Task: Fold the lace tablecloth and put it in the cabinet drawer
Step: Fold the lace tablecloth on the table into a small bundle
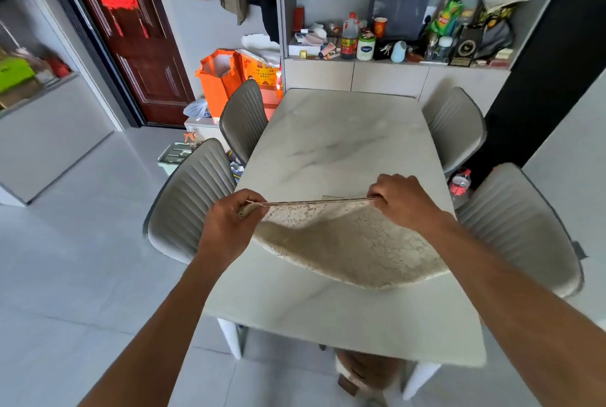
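The cream lace tablecloth (pixel 354 242) is folded into several layers and hangs in a curve above the white marble table (pixel 328 144). My left hand (pixel 226 226) pinches its left corner and my right hand (pixel 403 200) pinches its right corner. The top edge is stretched taut between them. The cloth's lower fold sags toward the tabletop near me. Beyond the table's far end stands a light cabinet (pixel 390 78) with flat front panels under a cluttered shelf.
Grey chairs flank the table: two on the left (pixel 193 196), (pixel 246 118) and two on the right (pixel 518 223), (pixel 455 124). Bottles, jars and bags crowd the shelf (pixel 393 42). Orange bags (pixel 223 78) stand by the dark red door. A plastic bottle (pixel 460 186) stands between the right chairs.
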### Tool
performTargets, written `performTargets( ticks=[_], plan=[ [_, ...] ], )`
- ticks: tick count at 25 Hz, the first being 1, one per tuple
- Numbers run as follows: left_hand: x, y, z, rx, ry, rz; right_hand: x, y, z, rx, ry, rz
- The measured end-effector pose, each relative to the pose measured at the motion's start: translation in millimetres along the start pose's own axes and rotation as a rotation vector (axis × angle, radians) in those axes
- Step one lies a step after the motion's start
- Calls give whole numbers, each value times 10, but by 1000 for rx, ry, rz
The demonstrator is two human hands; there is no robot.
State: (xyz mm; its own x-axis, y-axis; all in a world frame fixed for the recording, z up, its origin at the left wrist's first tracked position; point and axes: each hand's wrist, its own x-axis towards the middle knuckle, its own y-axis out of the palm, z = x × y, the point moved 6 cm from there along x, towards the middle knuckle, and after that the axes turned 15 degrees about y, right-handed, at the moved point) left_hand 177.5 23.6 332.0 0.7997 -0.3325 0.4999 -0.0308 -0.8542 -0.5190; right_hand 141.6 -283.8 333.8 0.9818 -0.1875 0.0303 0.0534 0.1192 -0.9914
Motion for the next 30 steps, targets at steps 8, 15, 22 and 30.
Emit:
performTargets(
  ticks=[8,15,22,30],
  plan=[
    [-1054,-1345,-620,49,225,168,-1902,-532,1030,-34,107,-133],
    [-1603,-2119,-1490,156,305,201,-3023,-1311,1390,-54,102,-261],
    [-2240,-2344,-2268,439,442,170,-4079,-1616,1386,-80,116,-375],
    [-2505,-2533,-2590,630,412,155,-4474,-1796,1374,3,204,-189]
  ],
)
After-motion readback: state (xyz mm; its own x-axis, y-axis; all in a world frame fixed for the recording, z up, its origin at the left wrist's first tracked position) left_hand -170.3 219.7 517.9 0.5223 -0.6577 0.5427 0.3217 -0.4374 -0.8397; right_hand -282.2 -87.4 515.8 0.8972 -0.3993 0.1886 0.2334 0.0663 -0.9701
